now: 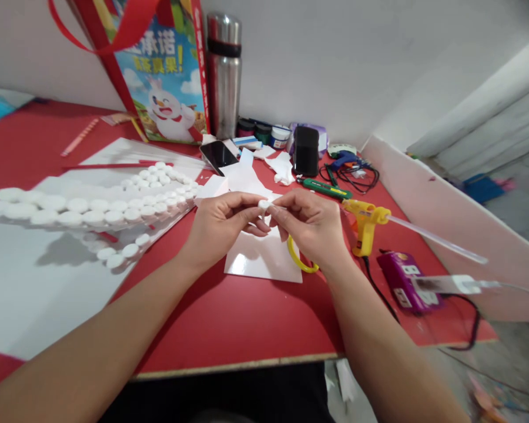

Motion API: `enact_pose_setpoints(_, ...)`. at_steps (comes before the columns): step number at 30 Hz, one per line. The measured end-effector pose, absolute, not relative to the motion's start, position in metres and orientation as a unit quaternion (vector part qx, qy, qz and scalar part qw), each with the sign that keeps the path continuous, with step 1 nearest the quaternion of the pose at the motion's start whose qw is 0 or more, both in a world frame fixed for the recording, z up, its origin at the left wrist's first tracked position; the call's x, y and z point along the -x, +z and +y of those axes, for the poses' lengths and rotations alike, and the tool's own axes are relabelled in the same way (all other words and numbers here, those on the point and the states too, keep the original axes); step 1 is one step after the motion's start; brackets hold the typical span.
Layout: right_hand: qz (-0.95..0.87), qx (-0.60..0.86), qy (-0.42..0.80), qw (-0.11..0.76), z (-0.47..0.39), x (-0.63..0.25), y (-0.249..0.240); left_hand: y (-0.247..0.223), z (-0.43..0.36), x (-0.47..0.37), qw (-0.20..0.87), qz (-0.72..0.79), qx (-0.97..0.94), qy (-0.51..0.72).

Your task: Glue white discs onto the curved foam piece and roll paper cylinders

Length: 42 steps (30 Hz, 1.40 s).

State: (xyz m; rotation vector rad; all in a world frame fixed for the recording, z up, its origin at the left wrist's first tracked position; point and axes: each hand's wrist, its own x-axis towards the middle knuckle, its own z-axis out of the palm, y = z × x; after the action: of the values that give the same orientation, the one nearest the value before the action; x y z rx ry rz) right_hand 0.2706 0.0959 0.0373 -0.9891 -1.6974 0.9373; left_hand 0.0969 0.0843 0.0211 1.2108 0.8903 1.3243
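My left hand (223, 226) and my right hand (311, 226) meet above the table, fingertips pinched together. Between them is a small white piece (263, 205), which looks like rolled paper; the fingers cover much of it. Under the hands lies a glossy white sheet (260, 261). A yellow ring (300, 261), perhaps scissor handles, shows beside my right hand and is partly hidden by it. To the left, rows of joined white discs (92, 212) form a curved structure over a large white board (39, 276).
A yellow glue gun (365, 226) with a long clear stick stands at right, near a purple box (408, 282) and cables. Behind are a green cutter (326, 188), two phones (305, 151), paint jars (263, 134), a steel flask (224, 76) and a printed bag (167, 76).
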Motion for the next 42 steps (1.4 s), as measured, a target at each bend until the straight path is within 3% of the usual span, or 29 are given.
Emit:
enact_pose_setpoints(5, -0.677, 0.399, 0.402, 0.47, 0.095, -0.267, 0.036, 0.022, 0.086, -0.095, 0.518, 0.367, -0.546, 0.547)
enact_pose_setpoints(10, -0.479, 0.416, 0.645, 0.425, 0.101, -0.267, 0.044, 0.021, 0.086, -0.095, 0.462, 0.39, -0.584, 0.543)
enact_pose_setpoints(13, -0.403, 0.414, 0.717, 0.39, 0.106, -0.271, 0.045, 0.021, 0.086, -0.094, 0.44, 0.395, -0.6, 0.539)
enact_pose_setpoints(24, -0.403, 0.369, 0.739, 0.394, 0.103, -0.272, 0.046, 0.022, 0.086, -0.094, 0.419, 0.375, -0.629, 0.537)
enact_pose_setpoints(29, -0.466, 0.396, 0.676, 0.411, 0.102, -0.271, 0.045, 0.02, 0.086, -0.094, 0.453, 0.391, -0.596, 0.535)
enact_pose_setpoints(36, -0.635, 0.495, 0.414, 0.424, 0.099, -0.265, 0.037, 0.021, 0.085, -0.1, 0.52, 0.388, -0.531, 0.545)
enact_pose_setpoints(42, -0.691, 0.527, 0.257, 0.423, 0.093, -0.258, 0.031, 0.016, 0.083, -0.107, 0.493, 0.398, -0.512, 0.58)
